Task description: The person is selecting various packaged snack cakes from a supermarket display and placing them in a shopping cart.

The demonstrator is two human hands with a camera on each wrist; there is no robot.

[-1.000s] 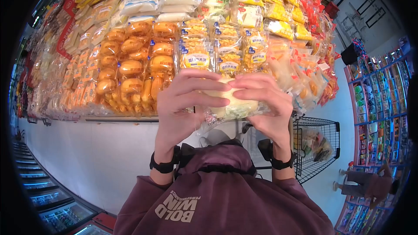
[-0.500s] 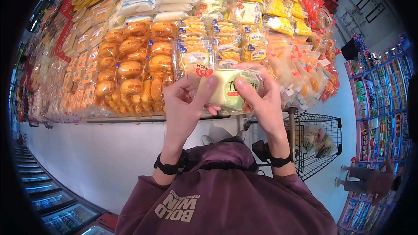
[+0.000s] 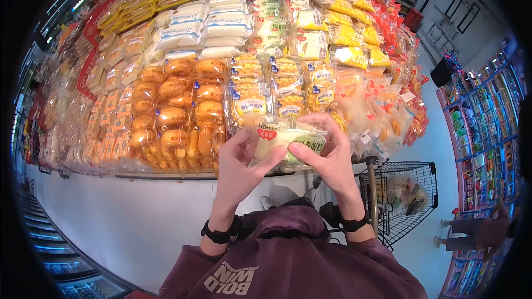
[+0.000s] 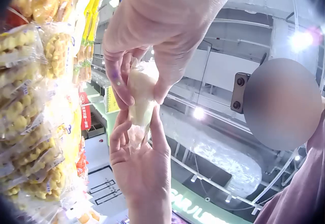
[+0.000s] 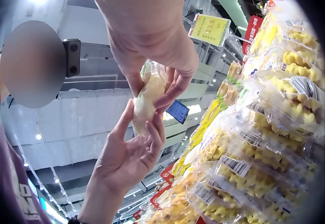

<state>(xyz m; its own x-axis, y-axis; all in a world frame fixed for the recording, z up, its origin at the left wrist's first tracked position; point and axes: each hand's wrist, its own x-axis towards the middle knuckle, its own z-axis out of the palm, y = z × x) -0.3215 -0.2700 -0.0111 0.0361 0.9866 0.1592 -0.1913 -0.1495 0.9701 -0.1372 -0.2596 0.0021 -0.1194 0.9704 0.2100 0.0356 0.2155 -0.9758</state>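
Note:
A clear-wrapped pale cake with a green label and a red heart (image 3: 267, 134) is held up between both hands in the head view. The left hand (image 3: 239, 161) pinches its left end, thumb on the near face and fingers behind. The right hand (image 3: 331, 161) grips the right end the same way, the two thumb tips nearly meeting at the middle. From the left wrist view the cake (image 4: 142, 89) is seen edge-on between the left hand (image 4: 152, 36) and the right hand (image 4: 144, 168). The right wrist view also shows the cake (image 5: 150, 99) pinched from both ends.
Rows of packaged waffles (image 3: 251, 105), glossy buns (image 3: 173, 116) and white-wrapped breads (image 3: 227, 22) cover the display beyond the hands. A wire shopping cart (image 3: 410, 199) with bagged goods stands at the right. Another person (image 3: 490, 232) is by the shelves at the far right.
The cake was first pale side up under the fingers, then turned so its printed label shows. Both hands now hold it slightly lower in view, thumbs closer together. The display has shifted down in view.

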